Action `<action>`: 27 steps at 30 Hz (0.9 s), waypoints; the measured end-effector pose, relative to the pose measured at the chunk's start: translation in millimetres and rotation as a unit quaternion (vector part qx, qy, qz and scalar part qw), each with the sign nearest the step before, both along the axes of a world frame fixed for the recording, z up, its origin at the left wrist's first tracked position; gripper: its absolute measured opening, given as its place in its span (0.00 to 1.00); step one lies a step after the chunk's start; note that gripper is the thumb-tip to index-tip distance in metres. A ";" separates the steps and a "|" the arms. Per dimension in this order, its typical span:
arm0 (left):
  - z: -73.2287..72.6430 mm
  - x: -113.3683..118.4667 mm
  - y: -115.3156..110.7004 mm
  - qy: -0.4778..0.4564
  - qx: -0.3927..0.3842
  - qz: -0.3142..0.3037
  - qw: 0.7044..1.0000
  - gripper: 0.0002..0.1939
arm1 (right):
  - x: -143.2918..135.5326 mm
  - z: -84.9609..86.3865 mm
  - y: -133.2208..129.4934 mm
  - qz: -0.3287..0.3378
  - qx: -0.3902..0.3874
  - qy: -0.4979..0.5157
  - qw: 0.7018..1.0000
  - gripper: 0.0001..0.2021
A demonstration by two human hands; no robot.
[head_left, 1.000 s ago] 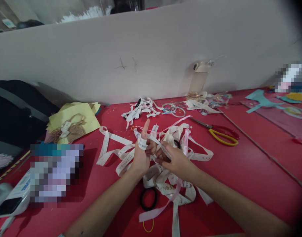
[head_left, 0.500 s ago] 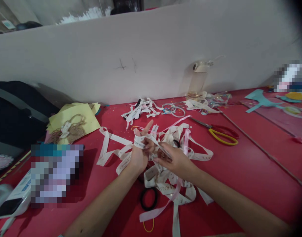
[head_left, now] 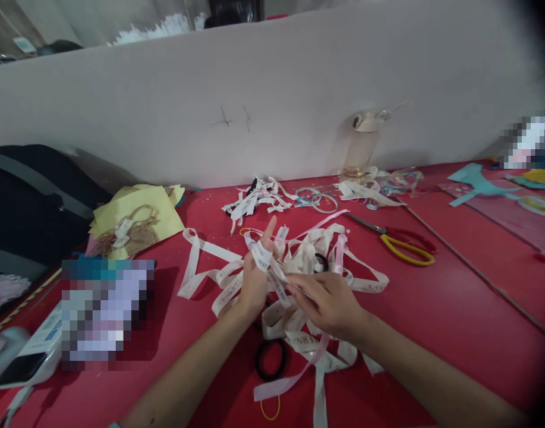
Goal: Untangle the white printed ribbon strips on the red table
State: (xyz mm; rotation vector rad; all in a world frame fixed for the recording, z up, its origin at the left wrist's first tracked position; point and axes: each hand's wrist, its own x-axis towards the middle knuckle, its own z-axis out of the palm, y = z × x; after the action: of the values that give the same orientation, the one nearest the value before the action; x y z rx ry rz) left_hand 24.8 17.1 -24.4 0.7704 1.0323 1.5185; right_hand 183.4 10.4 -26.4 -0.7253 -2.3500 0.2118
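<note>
Over the middle of the red table, a white printed ribbon (head_left: 262,257) loops around the fingers of my left hand (head_left: 253,285). One left finger points up while the others curl, partly hidden behind the ribbon. My right hand (head_left: 334,300) is closed, pinching the ribbon's strip between thumb and fingers just right of the left hand. Beneath both hands spreads a loose heap of white ribbon (head_left: 227,291). A pink ribbon (head_left: 294,377) and a black hair tie (head_left: 271,359) lie on its near side.
Scissors (head_left: 399,241) with red and yellow handles lie to the right. Ribbon scraps (head_left: 258,199) and a clear bottle (head_left: 361,145) stand or lie near the grey partition (head_left: 165,119). At left are yellow papers (head_left: 165,220) with twine (head_left: 138,232), a dark bag (head_left: 31,196) and a white device (head_left: 40,351).
The ribbon band on my left hand has shifted and turned, with a strip now slanting down to the right. My right hand has turned and moved slightly right and down.
</note>
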 end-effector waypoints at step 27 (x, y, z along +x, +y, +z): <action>23.4 29.2 -16.2 -0.147 0.018 -0.077 0.986 0.21 | -11.2 -3.6 -4.5 0.076 -0.054 -0.121 0.988 0.33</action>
State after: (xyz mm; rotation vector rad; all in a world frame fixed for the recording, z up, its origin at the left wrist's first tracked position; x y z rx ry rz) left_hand 54.0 0.9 -1.0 0.6138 0.7127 1.4688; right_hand 172.2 5.9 -30.0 -0.6525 -2.6456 0.3369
